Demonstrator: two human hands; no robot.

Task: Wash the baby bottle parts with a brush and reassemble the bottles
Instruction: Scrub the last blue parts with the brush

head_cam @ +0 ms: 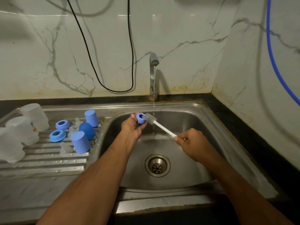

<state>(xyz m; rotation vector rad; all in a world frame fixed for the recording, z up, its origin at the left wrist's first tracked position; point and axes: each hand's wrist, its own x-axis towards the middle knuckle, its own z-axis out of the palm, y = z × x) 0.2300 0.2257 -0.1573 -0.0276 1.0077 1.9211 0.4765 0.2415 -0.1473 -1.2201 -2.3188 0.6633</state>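
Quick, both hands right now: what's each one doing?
Left hand: closed around a blue collar ring, under the tap.
Right hand: closed on the brush handle, bristles at the ring.

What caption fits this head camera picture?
Left hand holds a blue ring; right hand scrubs it with a brush.

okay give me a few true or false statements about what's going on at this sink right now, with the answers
1. The left hand holds a blue collar ring. True.
2. The right hand holds the brush by its bristles. False: it grips the white handle end; the grey bristle head is at the ring.
3. The tap is off. False: a thin stream of water runs into the sink.
4. Two more blue rings lie on the drainboard. True.
5. The clear bottles stand in the sink basin. False: they sit on the drainboard, to the left.
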